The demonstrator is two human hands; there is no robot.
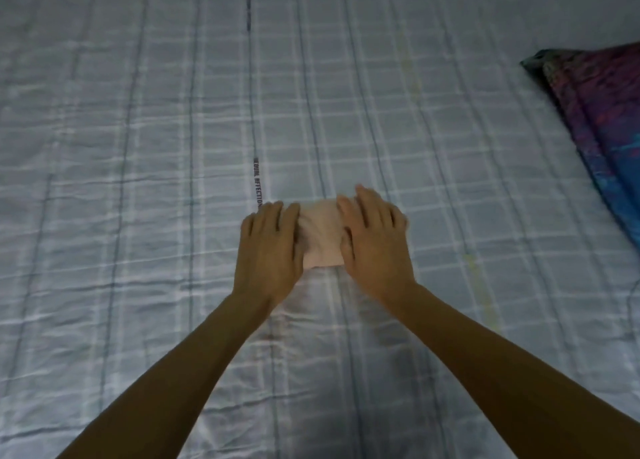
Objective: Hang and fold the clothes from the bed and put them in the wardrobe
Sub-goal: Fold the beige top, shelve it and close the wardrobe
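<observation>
A small pale pink folded garment [320, 236] lies on the bed in the middle of the view. My left hand [268, 247] rests flat on its left edge, fingers together and pointing away from me. My right hand [375, 240] lies flat over its right side, fingers slightly spread. Both palms press down on the cloth; neither hand is closed around it. The outer edges of the garment are hidden under my hands.
The bed is covered by a grey-blue checked sheet [138, 146] with a dark line of printed lettering [258, 184]. A purple and blue patterned pillow [606, 119] lies at the right edge.
</observation>
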